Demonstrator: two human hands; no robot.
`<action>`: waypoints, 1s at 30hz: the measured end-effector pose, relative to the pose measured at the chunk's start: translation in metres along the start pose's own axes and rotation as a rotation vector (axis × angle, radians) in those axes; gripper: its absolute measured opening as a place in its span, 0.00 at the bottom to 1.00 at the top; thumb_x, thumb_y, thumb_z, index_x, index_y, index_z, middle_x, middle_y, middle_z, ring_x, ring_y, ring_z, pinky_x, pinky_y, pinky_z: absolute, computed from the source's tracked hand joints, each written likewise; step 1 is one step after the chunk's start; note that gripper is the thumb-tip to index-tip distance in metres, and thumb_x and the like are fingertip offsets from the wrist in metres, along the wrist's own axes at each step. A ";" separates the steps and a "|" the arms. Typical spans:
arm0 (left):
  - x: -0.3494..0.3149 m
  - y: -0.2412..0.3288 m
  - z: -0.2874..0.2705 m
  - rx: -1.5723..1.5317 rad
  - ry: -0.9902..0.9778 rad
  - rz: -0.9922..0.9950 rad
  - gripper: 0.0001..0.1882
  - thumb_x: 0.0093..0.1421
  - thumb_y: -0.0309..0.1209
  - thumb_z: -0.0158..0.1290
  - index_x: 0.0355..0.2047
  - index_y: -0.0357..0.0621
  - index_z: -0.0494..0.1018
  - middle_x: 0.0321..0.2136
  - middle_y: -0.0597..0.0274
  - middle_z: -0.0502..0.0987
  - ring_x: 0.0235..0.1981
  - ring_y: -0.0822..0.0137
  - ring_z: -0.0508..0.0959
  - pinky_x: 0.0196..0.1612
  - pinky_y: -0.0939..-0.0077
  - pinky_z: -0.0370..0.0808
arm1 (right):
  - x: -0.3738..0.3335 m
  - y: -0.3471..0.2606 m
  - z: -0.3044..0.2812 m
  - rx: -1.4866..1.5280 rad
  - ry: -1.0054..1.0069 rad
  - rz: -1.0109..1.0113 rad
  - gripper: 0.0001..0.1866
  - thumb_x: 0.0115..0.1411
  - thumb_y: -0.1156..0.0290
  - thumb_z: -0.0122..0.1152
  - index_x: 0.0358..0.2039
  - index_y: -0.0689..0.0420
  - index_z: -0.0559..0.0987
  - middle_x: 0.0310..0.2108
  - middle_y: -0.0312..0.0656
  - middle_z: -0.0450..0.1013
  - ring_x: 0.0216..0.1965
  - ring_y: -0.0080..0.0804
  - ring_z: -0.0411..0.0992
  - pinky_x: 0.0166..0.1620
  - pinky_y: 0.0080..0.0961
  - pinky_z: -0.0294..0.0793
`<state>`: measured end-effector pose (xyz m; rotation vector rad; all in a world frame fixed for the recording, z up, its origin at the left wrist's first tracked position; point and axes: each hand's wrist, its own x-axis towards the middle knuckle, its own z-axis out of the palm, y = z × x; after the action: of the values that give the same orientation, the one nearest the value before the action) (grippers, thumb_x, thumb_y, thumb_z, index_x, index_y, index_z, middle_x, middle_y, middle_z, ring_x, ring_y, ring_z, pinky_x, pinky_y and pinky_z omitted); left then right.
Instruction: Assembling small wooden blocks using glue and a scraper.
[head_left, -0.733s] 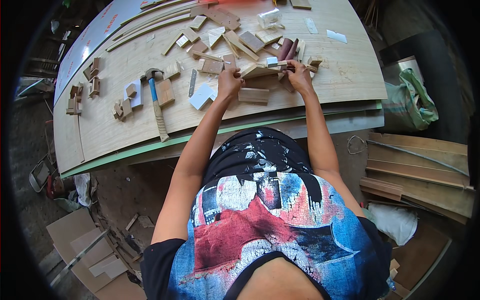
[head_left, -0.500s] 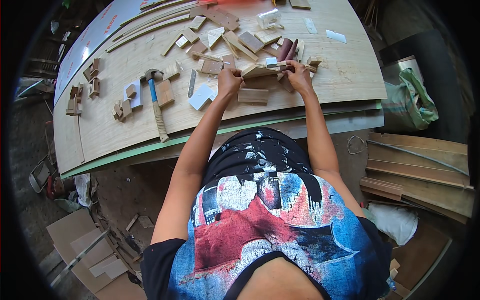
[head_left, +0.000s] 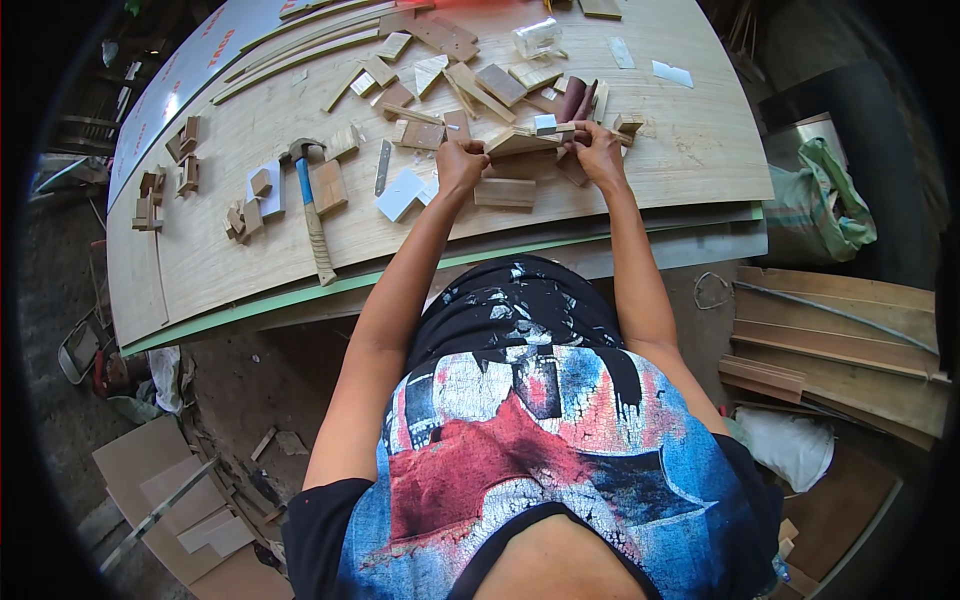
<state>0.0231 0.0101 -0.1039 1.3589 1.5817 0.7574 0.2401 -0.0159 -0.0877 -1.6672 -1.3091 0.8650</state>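
Both my hands are over the plywood-topped table, among wood offcuts. My left hand (head_left: pixel 462 165) is closed, its fingertips beside the left end of a pale angled wood piece (head_left: pixel 522 143); what they pinch, if anything, is hidden. At that piece's right end, my right hand (head_left: pixel 598 155) pinches a small wooden block (head_left: pixel 566 131). A small white piece (head_left: pixel 545 121) sits just behind the block. Rolled dark-red sandpaper (head_left: pixel 574 100) stands beyond my right hand. Below the angled piece lies a flat rectangular wood block (head_left: pixel 505 193).
Left of my hands lie a claw hammer (head_left: pixel 316 225) with a blue shaft, a metal strip (head_left: pixel 383 167) and white squares (head_left: pixel 401 194). Small joined wood pieces (head_left: pixel 148 212) stand at the far left. Long strips (head_left: pixel 300 58) lie at the back. A green-white sack (head_left: pixel 830 200) stands beyond the right edge.
My left hand has shifted very slightly right. My right hand stays nearly where it was, with the small block still in its fingers.
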 end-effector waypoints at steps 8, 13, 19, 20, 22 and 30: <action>0.004 -0.009 0.003 -0.030 0.020 0.014 0.14 0.38 0.25 0.56 0.29 0.35 0.75 0.23 0.51 0.76 0.25 0.66 0.77 0.31 0.77 0.72 | 0.006 0.016 0.009 0.071 0.071 0.046 0.19 0.41 0.81 0.59 0.38 0.61 0.72 0.25 0.39 0.72 0.27 0.24 0.71 0.32 0.19 0.71; 0.001 -0.001 0.003 0.006 0.008 0.000 0.14 0.38 0.25 0.55 0.30 0.34 0.75 0.24 0.50 0.76 0.26 0.65 0.77 0.32 0.77 0.72 | 0.006 0.016 0.004 0.087 0.022 0.040 0.22 0.40 0.83 0.58 0.41 0.62 0.70 0.26 0.39 0.71 0.27 0.23 0.69 0.31 0.17 0.70; 0.003 -0.009 0.000 -0.018 0.016 -0.012 0.15 0.38 0.25 0.55 0.30 0.34 0.74 0.25 0.50 0.76 0.27 0.65 0.77 0.33 0.76 0.71 | -0.001 -0.005 0.004 0.194 -0.085 0.096 0.24 0.41 0.84 0.56 0.43 0.62 0.67 0.27 0.38 0.70 0.26 0.22 0.68 0.26 0.17 0.69; 0.004 -0.009 -0.001 -0.002 0.021 -0.009 0.16 0.38 0.25 0.56 0.31 0.34 0.74 0.25 0.50 0.76 0.27 0.65 0.77 0.33 0.76 0.71 | -0.001 -0.004 0.004 0.194 -0.084 0.096 0.24 0.41 0.84 0.56 0.43 0.62 0.67 0.27 0.38 0.70 0.26 0.22 0.68 0.26 0.17 0.69; 0.005 -0.010 -0.002 0.003 0.019 -0.012 0.16 0.38 0.25 0.56 0.31 0.34 0.74 0.25 0.50 0.76 0.27 0.65 0.77 0.33 0.76 0.71 | 0.000 -0.003 0.005 0.253 -0.138 0.170 0.21 0.46 0.82 0.55 0.44 0.59 0.68 0.28 0.34 0.70 0.29 0.18 0.67 0.30 0.14 0.69; 0.005 -0.010 0.001 -0.032 0.024 -0.013 0.15 0.38 0.26 0.56 0.30 0.34 0.75 0.25 0.50 0.76 0.27 0.65 0.77 0.33 0.76 0.71 | 0.001 0.000 0.005 0.298 -0.115 0.185 0.13 0.44 0.82 0.55 0.34 0.61 0.73 0.25 0.38 0.71 0.25 0.22 0.70 0.25 0.18 0.70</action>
<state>0.0198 0.0125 -0.1149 1.3197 1.5893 0.7898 0.2361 -0.0138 -0.0902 -1.5345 -1.0502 1.2183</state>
